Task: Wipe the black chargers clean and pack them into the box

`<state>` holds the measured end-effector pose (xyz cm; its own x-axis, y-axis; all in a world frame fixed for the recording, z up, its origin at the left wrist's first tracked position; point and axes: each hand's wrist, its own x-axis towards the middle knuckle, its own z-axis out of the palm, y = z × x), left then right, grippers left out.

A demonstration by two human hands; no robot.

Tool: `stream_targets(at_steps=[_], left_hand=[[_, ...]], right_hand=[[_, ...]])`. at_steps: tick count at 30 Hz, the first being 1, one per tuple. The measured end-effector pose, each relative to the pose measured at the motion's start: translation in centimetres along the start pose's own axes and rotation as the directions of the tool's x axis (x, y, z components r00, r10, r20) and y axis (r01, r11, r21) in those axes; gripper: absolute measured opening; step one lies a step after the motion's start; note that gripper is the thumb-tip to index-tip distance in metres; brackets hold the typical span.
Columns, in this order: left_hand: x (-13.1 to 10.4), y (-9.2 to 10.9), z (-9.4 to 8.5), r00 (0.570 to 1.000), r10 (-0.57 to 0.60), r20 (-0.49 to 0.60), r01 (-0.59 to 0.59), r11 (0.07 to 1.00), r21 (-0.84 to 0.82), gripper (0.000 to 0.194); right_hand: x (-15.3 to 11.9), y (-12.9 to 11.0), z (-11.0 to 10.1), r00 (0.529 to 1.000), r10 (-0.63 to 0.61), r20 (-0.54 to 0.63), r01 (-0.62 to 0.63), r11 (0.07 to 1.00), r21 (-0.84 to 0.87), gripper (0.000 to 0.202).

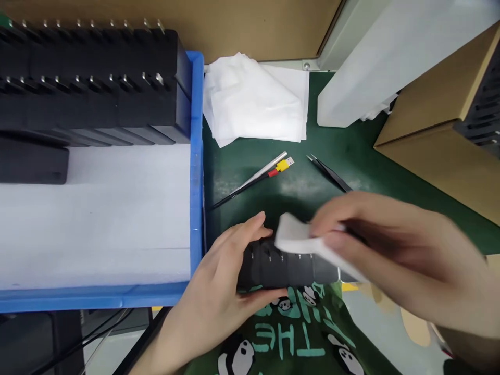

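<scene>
Several black blocks with metal pins (273, 268) stand in a row at the table's front edge, close to the person's body. My left hand (230, 276) is wrapped round the left end of this row, its thumb on the near side and its fingers on the far side. Above the right part of the row, my right hand (375, 245) pinches a white cloth (292, 234) between thumb and fingers. The cloth hangs over the blocks and hides some of them; the hand is slightly blurred.
A blue tray (196, 172) with more black blocks (117, 104) stands at the left. Behind are stacked white cloths (258, 101), a USB cable (279, 166), a silver stick (269, 165) and tweezers (332, 174). Cardboard boxes (441, 99) stand at the right.
</scene>
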<state>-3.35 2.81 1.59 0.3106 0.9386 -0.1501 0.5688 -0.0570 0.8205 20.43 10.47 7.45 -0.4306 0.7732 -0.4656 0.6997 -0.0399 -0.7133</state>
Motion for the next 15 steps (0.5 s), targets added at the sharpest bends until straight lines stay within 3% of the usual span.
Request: stream_targets(at_steps=[3,5,8,15], left_hand=[[0.1,0.0,0.0,1.0,-0.004,-0.018,0.004,1.0,0.014,0.098],[0.2,0.0,0.0,1.0,0.004,-0.026,-0.003,1.0,0.023,0.096],[0.5,0.2,0.0,1.0,0.003,-0.017,-0.002,1.0,0.015,0.095],[0.9,0.1,-0.2,1.0,0.026,0.012,-0.026,0.999,-0.025,0.094]], right_hand=[[3.9,-2.1,-0.6,0.94,-0.117,0.32,0.089,0.991,0.102,0.011],[6.0,-2.7,-0.6,0.897,-0.075,0.436,0.051,0.997,0.066,0.006],[8.5,-3.0,-0.8,0.821,0.02,0.57,-0.008,1.0,-0.025,0.007],[12.9,-3.9,-1.0,0.608,0.001,0.794,0.222,0.96,-0.171,0.016]])
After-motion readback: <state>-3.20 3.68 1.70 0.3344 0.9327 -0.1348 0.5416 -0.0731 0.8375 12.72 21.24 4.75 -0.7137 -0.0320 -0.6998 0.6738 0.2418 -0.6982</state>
